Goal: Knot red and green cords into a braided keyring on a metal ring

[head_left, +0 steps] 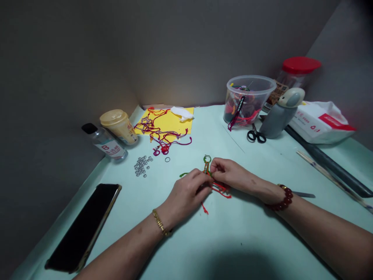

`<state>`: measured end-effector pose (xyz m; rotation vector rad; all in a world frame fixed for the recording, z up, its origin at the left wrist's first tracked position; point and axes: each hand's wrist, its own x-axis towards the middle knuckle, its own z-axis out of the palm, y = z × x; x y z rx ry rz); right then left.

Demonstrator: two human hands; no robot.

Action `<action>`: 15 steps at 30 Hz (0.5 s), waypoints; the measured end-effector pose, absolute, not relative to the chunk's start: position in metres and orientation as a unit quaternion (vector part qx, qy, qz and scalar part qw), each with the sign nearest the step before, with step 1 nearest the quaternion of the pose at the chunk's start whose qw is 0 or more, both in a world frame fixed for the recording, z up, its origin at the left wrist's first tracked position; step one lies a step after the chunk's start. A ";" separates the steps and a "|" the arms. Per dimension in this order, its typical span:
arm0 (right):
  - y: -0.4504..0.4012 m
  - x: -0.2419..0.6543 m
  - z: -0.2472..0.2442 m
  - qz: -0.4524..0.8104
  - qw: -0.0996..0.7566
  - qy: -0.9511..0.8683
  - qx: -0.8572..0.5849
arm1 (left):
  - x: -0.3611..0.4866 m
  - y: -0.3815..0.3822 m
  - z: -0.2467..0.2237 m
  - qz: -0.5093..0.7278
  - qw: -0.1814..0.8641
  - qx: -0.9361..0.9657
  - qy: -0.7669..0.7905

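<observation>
The left hand [192, 190] and right hand [229, 175] pinch the green-and-orange knotted cord piece [206, 166], fingertips nearly closed. Relative to it, a thin metal ring [167, 159] and shiny little metal pieces [142, 166] lie to the left.

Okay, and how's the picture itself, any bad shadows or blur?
Head view: dim, with dark grey walls; soft shadow on the pale green tabletop at bottom centre; red-lidded jar smeared at upper right; cords at the hands slightly soft; black top-right corner.
</observation>
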<state>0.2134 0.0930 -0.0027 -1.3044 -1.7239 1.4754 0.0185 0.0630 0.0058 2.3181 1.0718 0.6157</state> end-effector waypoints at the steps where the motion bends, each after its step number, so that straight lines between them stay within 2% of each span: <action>1: 0.093 0.213 -0.003 0.557 0.255 -0.629 -0.479 | 0.019 0.062 0.006 0.208 0.239 0.866 0.387; 9: 0.091 0.212 0.002 0.586 0.247 -0.607 -0.477 | 0.025 0.060 0.004 0.169 0.165 0.892 0.385; 15: 0.089 0.207 0.002 0.418 0.274 -0.681 -0.535 | 0.023 0.060 0.000 0.160 0.157 0.901 0.371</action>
